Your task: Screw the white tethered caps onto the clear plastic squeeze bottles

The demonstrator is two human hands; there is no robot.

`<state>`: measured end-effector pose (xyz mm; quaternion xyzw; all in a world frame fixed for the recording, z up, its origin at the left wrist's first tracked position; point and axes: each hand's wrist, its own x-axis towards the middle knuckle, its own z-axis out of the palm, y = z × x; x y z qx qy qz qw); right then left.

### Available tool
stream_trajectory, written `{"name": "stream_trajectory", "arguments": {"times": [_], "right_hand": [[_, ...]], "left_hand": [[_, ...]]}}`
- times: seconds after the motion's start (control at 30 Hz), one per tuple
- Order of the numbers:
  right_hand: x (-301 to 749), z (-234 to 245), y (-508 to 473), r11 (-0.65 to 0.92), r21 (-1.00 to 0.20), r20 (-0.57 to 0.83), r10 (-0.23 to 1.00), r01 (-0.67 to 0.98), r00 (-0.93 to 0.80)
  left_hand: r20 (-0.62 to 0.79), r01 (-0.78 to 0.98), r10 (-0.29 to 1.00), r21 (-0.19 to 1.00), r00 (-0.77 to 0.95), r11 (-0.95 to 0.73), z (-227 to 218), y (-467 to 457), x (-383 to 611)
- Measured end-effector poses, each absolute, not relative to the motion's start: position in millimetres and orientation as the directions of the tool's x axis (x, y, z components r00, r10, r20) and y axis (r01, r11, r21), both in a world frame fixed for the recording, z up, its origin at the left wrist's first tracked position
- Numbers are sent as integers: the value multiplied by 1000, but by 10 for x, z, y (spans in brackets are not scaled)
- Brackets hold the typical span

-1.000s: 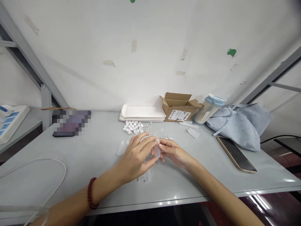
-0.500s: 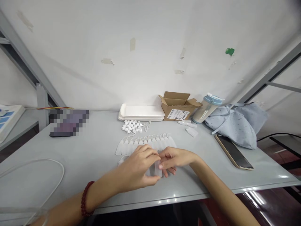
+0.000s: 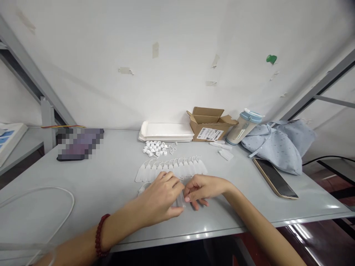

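Observation:
My left hand (image 3: 162, 197) and my right hand (image 3: 203, 188) meet low over the grey table (image 3: 111, 184), near its front edge. Between their fingertips stands a small clear plastic bottle (image 3: 181, 199), pinched from both sides. A few more clear bottles lie partly hidden under my hands. Just behind my hands, a row of several small translucent bottles (image 3: 170, 169) lies side by side. Farther back is a heap of small white caps (image 3: 155, 148). A red bead bracelet (image 3: 100, 236) is on my left wrist.
Along the wall stand a stack of white trays (image 3: 166, 132), an open cardboard box (image 3: 210, 125) and a tumbler with a blue lid (image 3: 244, 127). Light blue cloth (image 3: 280, 146) and a phone (image 3: 274, 178) lie right. Clear tubing (image 3: 41, 207) loops at left, past a pixelated dark object (image 3: 79, 143).
My hands came down from above the bottle row toward the table's front edge, carrying the small bottle, which now rests low between my fingers. The view shifted slightly.

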<state>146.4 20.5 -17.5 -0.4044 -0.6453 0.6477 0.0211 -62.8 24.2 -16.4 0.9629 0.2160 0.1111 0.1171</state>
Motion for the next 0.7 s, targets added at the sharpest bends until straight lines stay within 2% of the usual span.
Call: {"name": "stream_trajectory", "arguments": {"times": [0.3,0.7], "right_hand": [[1445,-191,198,-183,-861,-488,562,475,-668],[1446,-217,202,-184,-875,-467,567,448,-679]], "left_hand": [[133,401,445,268,885,-876,-145,233,-645],[164,393,436,238,885,-888,-158,253,-648]]}}
